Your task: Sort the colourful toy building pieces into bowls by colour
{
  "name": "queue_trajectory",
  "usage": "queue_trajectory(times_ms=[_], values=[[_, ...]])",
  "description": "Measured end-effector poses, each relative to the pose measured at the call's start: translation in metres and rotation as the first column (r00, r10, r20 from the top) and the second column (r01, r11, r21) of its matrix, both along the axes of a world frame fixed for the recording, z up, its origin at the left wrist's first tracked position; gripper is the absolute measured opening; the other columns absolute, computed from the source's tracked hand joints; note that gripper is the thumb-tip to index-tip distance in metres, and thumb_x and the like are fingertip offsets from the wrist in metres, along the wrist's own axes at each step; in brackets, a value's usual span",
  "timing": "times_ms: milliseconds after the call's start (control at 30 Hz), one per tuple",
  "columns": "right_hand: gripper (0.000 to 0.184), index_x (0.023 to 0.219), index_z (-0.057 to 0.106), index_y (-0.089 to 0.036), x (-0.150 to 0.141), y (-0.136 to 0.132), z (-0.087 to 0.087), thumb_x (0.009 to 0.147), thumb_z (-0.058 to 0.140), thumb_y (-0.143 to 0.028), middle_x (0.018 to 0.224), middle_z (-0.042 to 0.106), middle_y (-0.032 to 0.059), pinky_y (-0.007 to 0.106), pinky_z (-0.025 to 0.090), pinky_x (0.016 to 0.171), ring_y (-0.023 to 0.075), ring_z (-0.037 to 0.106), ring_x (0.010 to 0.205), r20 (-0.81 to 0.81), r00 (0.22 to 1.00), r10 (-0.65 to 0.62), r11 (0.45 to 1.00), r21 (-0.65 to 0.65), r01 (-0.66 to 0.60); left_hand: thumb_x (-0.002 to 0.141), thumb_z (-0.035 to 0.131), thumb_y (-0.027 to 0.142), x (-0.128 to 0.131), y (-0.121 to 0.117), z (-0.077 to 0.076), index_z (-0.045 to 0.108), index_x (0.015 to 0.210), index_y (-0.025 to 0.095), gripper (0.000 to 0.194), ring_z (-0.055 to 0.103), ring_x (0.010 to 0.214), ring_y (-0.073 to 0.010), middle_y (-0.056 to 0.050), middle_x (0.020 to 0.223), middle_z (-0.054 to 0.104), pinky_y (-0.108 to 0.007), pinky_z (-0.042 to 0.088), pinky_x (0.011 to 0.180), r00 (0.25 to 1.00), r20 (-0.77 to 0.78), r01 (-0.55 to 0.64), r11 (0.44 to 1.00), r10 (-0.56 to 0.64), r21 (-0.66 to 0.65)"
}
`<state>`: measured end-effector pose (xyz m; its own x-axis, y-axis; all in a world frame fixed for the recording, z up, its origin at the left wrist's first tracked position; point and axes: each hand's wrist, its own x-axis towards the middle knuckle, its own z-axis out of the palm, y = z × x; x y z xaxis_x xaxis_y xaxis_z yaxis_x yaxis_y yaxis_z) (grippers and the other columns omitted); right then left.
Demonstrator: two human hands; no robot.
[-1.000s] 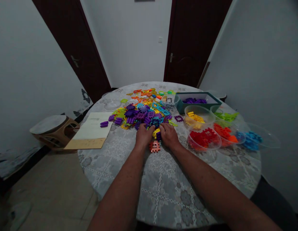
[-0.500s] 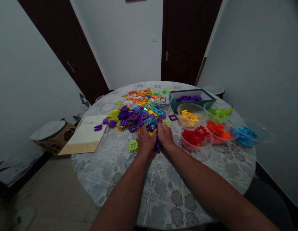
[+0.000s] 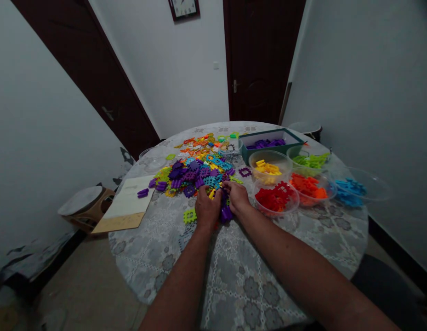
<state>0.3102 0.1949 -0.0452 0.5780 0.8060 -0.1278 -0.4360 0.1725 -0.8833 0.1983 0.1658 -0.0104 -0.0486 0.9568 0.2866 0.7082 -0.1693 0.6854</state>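
My left hand is at the near edge of a heap of interlocking plastic building pieces, mostly purple with blue and yellow among them. A small yellow building piece shows between its thumb and forefinger. Close beside it, my right hand is closed in a pinch, its fingertips over the same edge of the heap; what they grip is too small to make out. Purple pieces lie on the table between the two wrists. A lime-green square piece sits left of my left hand.
To the right stand clear bowls of yellow, red, orange, green and blue pieces. Behind them is a green box holding purple pieces. An open notebook lies left, with purple pieces on its edge.
The view has tilted up slightly, so a wall clock shows. My hands have parted a little, revealing the yellow piece at my left fingers and more purple pieces between the wrists.
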Motion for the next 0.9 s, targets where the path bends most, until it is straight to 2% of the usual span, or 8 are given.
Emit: queue_trajectory(times_ms=[233,333,500,767,900], values=[[0.012,0.072,0.074,-0.02,-0.011,-0.003,0.003,0.063,0.074,-0.027,0.073,0.077,0.0022,0.03,0.056,0.068,0.0195,0.07,0.072,-0.199,0.978,0.061,0.998,0.023,-0.058,0.098,0.064,0.047,0.003,0.001,0.002,0.065,0.121,0.02,0.035,0.071,0.114,-0.0324,-0.015,0.119,0.075,-0.043,0.052,0.098,0.999,0.004,0.048,0.998,-0.048,-0.037],[0.011,0.073,0.074,-0.02,-0.021,-0.007,0.004,0.065,0.075,-0.028,0.075,0.077,0.0024,0.031,0.058,0.071,0.0196,0.071,0.073,-0.239,0.966,0.101,0.995,0.049,-0.092,0.096,0.066,0.043,0.002,0.001,0.004,0.066,0.121,0.02,0.033,0.071,0.113,-0.0309,-0.014,0.119,0.075,-0.043,0.052,0.099,0.996,0.048,0.077,0.996,-0.074,-0.046],[0.013,0.078,0.074,-0.02,-0.026,-0.013,0.008,0.07,0.076,-0.031,0.079,0.077,0.0011,0.029,0.058,0.077,0.0179,0.071,0.079,-0.241,0.963,0.121,0.989,0.117,-0.095,0.092,0.071,0.033,0.0,-0.002,0.007,0.068,0.112,0.023,0.023,0.071,0.11,-0.026,-0.008,0.115,0.076,-0.04,0.052,0.103,0.969,0.167,0.186,0.983,-0.184,0.006],[0.026,0.097,0.072,-0.022,-0.017,-0.014,0.018,0.079,0.075,-0.04,0.08,0.073,-0.0018,0.03,0.057,0.075,0.0163,0.068,0.073,-0.213,0.97,0.118,0.978,0.193,-0.076,0.09,0.073,0.03,0.007,-0.008,0.014,0.071,0.119,0.025,0.029,0.068,0.12,-0.0254,-0.007,0.125,0.074,-0.04,0.049,0.111,0.904,0.333,0.249,0.963,-0.268,0.097],[0.022,0.095,0.072,-0.022,-0.013,-0.018,0.031,0.083,0.068,-0.04,0.084,0.074,0.0012,0.032,0.058,0.082,0.0185,0.071,0.081,-0.184,0.976,0.118,0.963,0.262,-0.067,0.091,0.071,0.036,0.009,-0.004,0.011,0.071,0.125,0.022,0.037,0.071,0.116,-0.0263,-0.009,0.125,0.076,-0.039,0.055,0.102,0.851,0.478,0.241,0.97,-0.219,0.015]])
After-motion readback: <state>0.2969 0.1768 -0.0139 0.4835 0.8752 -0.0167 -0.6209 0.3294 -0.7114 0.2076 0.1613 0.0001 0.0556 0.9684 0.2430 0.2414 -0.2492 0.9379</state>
